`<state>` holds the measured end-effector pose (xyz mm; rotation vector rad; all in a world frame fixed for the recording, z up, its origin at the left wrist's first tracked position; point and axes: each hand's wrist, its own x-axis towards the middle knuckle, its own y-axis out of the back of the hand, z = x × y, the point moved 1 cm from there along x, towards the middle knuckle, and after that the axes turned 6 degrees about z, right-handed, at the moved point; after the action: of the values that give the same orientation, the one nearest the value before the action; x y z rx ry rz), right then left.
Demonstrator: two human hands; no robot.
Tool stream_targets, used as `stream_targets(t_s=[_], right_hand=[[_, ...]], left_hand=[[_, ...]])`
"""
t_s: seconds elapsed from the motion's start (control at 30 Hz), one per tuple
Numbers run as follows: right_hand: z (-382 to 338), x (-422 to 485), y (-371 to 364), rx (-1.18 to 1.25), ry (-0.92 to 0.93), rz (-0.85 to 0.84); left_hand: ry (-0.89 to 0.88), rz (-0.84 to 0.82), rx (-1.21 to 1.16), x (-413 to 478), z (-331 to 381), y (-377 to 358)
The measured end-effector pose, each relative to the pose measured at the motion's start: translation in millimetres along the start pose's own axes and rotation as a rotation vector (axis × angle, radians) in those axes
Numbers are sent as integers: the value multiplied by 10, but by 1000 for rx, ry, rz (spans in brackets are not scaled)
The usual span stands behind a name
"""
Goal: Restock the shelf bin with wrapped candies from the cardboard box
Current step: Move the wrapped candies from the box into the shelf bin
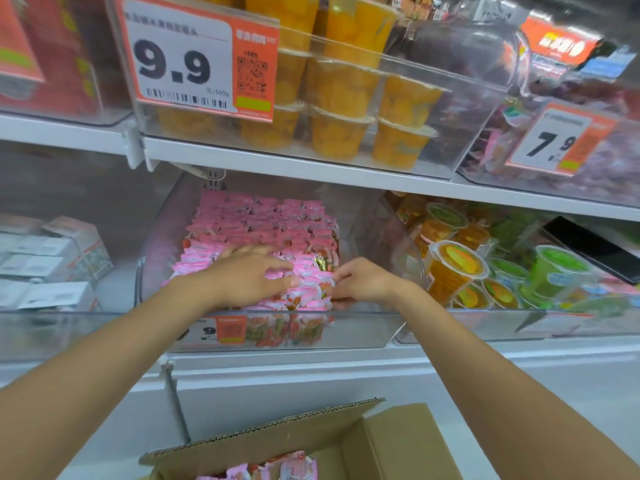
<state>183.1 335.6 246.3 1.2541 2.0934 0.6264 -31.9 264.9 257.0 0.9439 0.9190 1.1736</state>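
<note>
Left hand (pixel 256 275): palm down, fingers straight and spread, lying flat on top of the pink wrapped candies (pixel 263 230), gripping nothing; the forearm reaches in from lower left over the front wall of the clear plastic shelf bin (pixel 363 337). Right hand (pixel 360 280): just beside the left, at the right edge of the candy pile, wrist higher than the fingers, thumb above and curled fingers below, pinching packets at that edge; the forearm enters from lower right. The candies fill the left and middle of the bin on the lower shelf. At the rear they stand in tidy rows running front to back; under the hands they lie loose at mixed angles, and the long axis of a single packet cannot be told through the blur. The brown cardboard box (pixel 398 441) sits open below the shelf, flap raised, with more pink packets visible inside at the bottom edge. Upper shelf: stacked clear cups of orange fruit (pixel 339 98) behind an orange-and-white price tag reading 9.9 (pixel 194 57). Neighbouring bin to the right: orange and green jelly cups (pixel 457 268).
</note>
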Motion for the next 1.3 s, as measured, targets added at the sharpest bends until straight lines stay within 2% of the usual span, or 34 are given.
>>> stream_targets(t_s=[0.1,0.2,0.43,0.6,0.83,0.93,1.1,1.23,1.3], right_hand=[[-42,-2,-113,151,55,51],[-9,-20,-56,332,-9,13],[-123,-19,-70,302,-11,-118],[-98,-66,-48,483,21,-98],[-228,-117,-51,295,70,-52],[-267,-123,-85,122,87,-41],[-280,-31,-34,165,1,97],[-194,65,-23,-117,-50,125],[-153,104,-10,-27,-16,175]], left_hand=[[-20,-26,-10,-66,28,32],[-46,-21,-33,-63,-40,3],[-51,63,-105,-4,-89,-43],[-69,100,-212,-50,-97,-22],[-80,139,-435,-104,-44,-4],[-74,125,-346,-115,6,-11],[-81,117,-310,-158,33,-6],[-78,105,-268,-129,-2,-23],[-88,86,-235,-108,-10,-34]])
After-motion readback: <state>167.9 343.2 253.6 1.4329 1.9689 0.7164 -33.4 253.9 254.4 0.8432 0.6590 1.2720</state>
